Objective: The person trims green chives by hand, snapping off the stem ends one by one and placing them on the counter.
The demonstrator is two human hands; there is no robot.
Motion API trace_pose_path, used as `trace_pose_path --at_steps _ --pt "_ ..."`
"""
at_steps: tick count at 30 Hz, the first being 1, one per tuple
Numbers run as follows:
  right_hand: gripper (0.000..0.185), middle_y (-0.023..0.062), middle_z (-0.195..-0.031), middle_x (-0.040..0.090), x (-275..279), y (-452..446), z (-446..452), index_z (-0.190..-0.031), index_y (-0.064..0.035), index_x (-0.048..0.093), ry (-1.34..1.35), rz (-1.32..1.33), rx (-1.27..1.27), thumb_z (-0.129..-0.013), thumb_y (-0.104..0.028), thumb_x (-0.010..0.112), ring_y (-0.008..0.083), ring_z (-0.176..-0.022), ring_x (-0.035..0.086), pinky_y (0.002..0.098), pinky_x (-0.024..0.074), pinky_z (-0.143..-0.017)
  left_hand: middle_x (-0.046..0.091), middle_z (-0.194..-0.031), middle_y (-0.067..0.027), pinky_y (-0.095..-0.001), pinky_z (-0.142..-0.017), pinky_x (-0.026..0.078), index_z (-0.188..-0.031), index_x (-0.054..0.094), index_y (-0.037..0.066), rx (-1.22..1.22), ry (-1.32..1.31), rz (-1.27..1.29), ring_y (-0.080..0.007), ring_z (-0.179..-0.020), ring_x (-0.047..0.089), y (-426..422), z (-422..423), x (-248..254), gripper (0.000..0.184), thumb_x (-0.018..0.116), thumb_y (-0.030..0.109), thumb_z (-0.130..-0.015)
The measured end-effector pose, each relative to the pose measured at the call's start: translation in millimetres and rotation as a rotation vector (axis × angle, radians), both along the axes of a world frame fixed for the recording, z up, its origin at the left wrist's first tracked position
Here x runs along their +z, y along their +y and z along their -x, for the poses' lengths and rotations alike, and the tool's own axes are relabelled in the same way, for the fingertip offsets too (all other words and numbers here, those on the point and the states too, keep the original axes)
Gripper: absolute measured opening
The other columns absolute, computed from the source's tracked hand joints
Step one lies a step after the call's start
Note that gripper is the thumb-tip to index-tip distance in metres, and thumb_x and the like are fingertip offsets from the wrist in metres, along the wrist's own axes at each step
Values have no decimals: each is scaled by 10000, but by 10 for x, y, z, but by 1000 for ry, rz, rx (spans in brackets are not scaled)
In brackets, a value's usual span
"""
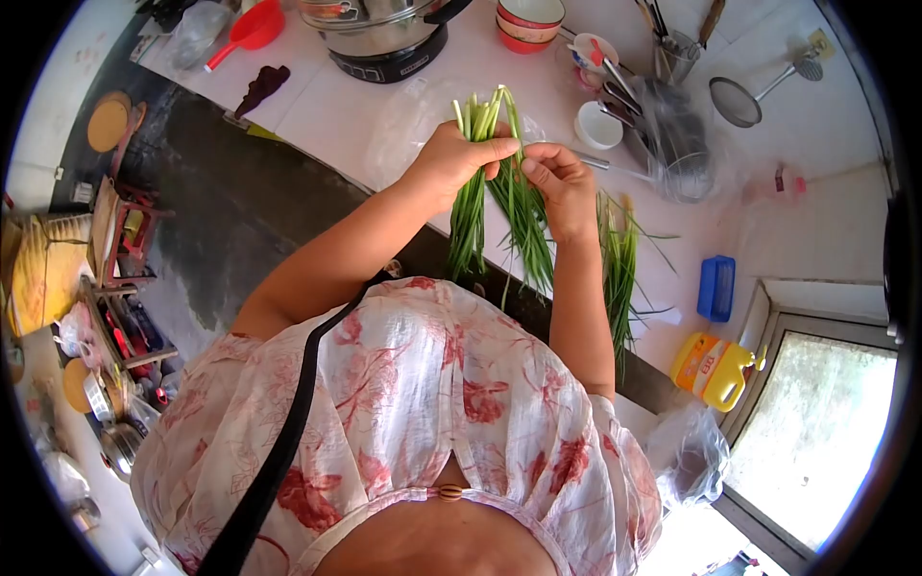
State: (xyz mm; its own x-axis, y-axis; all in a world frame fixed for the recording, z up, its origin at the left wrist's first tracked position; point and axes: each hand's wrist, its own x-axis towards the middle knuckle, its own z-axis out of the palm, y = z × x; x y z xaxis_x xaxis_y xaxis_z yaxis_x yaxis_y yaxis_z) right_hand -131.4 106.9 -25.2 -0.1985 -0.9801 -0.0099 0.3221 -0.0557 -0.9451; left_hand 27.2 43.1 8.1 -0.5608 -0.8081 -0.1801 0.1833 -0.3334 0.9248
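Observation:
A bunch of garlic chives point(469, 226) is gripped in my left hand point(451, 161), pale stem ends up and long green leaves hanging over the counter's edge. Beside it, my right hand point(565, 192) is closed in a pinch, thumb and forefinger at the edge of the bunch near the stems. What exactly lies between those fingertips is small, but it appears to be part of the chives. Another pile of garlic chives point(620, 264) lies on the counter to the right of my right forearm, with some loose leaves spread out.
On the white counter point(317, 115) stand a steamer pot point(379, 38), stacked bowls point(528, 21), a white cup point(598, 126) and a plastic-covered utensil rack point(677, 144). A blue basket point(716, 288) and a yellow oil jug point(711, 370) are to the right, by the window.

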Motion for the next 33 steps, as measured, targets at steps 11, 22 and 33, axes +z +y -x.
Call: trace_pose_path --at_steps 11,22,33 --pt "109 82 -791 650 407 256 147 -930 14 608 198 171 -477 -830 -21 584 84 -608 531 202 421 -576 607 -824 -67 -241 -590 390 -912 597 2 19 37 68 -103 -601 485 -71 -170 84 196 642 156 -800" --pt "125 94 -792 632 137 44 -40 -892 2 626 1016 226 -412 -801 -83 622 164 -677 583 277 470 -652 564 -765 -27 -244 -585 396 -897 581 16 -16 102 57 -105 -608 491 -141 -153 132 193 652 162 -794" --pt "132 2 -775 601 245 120 -312 -903 25 591 184 76 -170 -812 -60 636 56 -696 535 197 439 -632 569 -795 -36 -246 -587 398 -965 578 -6 -60 101 34 -107 -618 495 -71 -73 203 256 654 167 -793"
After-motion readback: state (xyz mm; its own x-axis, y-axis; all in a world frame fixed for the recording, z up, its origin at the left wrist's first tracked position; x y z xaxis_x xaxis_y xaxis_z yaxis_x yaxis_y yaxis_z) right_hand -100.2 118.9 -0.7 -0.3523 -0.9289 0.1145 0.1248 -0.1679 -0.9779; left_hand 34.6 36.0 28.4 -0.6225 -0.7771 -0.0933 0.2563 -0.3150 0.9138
